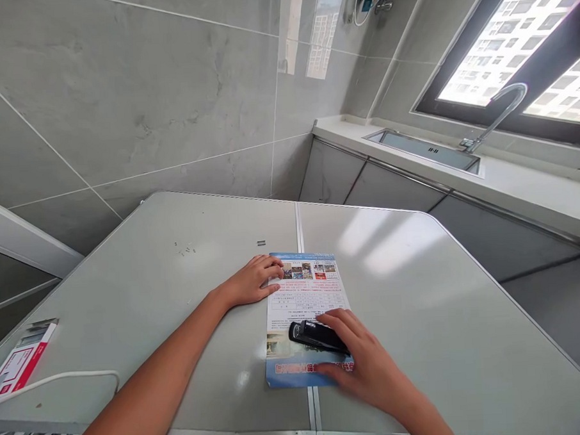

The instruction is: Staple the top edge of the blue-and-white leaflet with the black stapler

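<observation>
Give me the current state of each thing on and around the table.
leaflet: flat on table, pinned by both hands
stapler: lying on leaflet, closed, under right hand
left hand: fingers pressing leaflet's top corner
red-white box: lying flat at table edge
faucet: no water visible

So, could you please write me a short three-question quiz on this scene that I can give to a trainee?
1. True or false: the left hand presses on the upper left corner of the printed leaflet.
2. Multiple choice: the black stapler lies A) in the sink, B) on the leaflet under the right hand, C) on the red and white box.
3. Short answer: what runs across the table just beside the red and white box at the left edge?

Key
1. True.
2. B.
3. A white cable.
</observation>
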